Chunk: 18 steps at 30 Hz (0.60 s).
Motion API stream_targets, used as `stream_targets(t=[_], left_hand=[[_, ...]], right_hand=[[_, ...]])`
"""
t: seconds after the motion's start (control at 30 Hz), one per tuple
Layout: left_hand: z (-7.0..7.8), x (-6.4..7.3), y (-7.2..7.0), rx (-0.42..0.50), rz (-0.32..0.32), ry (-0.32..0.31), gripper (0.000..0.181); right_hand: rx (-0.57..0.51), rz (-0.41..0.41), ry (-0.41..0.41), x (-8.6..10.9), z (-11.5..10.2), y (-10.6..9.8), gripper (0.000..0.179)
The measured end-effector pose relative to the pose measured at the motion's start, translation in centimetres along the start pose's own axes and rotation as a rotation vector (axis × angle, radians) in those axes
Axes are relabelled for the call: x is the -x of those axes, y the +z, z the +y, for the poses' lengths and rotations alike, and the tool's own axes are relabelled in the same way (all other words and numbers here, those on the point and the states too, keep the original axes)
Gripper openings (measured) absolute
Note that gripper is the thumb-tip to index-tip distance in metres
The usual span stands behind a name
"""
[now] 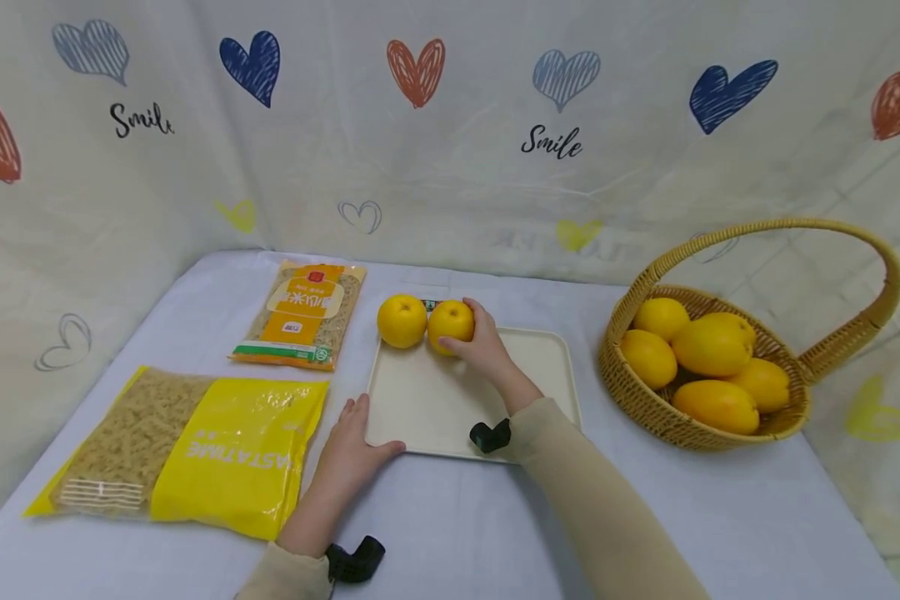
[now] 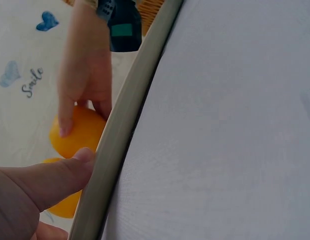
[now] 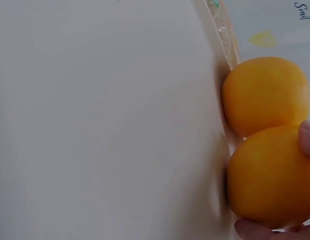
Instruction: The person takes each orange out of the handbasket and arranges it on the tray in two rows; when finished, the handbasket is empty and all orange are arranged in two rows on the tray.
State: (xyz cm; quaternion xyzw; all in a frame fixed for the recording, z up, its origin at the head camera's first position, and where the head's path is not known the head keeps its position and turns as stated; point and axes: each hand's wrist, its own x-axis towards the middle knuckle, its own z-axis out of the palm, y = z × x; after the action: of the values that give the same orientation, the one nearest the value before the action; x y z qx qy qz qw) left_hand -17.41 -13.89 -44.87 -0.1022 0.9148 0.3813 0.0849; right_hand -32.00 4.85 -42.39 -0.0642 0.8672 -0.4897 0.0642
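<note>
My right hand (image 1: 483,342) grips an orange (image 1: 448,323) at the far edge of a cream rectangular tray (image 1: 427,408). A second orange (image 1: 402,321) sits close on its left, at the tray's far left corner; in the right wrist view this second orange (image 3: 265,95) appears to touch the held one (image 3: 270,177). At the tray's near left corner is my left hand (image 1: 352,454), its fingers along the left side. In the left wrist view the left thumb (image 2: 65,180) lies straight against the tray's rim (image 2: 130,95).
A wicker basket (image 1: 645,417) with a tall handle holds several yellow-orange fruits (image 1: 712,346) on the right. Left of the tray lie a yellow pasta bag (image 1: 232,450) and, farther back, an orange-labelled grain bag (image 1: 300,312). A heart-patterned cloth (image 1: 465,175) hangs behind the table.
</note>
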Motion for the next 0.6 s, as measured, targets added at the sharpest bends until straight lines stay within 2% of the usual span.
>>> stream_targets(t=[0.3,0.6], left_hand=[[-0.05,0.25,0.5,0.009,0.024,0.021,0.095],[0.06,0.39,0.32,-0.009,0.042,0.03,0.094]], right_hand=[[0.044,-0.039,-0.003,-0.17,0.59,-0.22,0.082],[0.042,-0.062,-0.023,-0.31,0.78,-0.41,0.089]])
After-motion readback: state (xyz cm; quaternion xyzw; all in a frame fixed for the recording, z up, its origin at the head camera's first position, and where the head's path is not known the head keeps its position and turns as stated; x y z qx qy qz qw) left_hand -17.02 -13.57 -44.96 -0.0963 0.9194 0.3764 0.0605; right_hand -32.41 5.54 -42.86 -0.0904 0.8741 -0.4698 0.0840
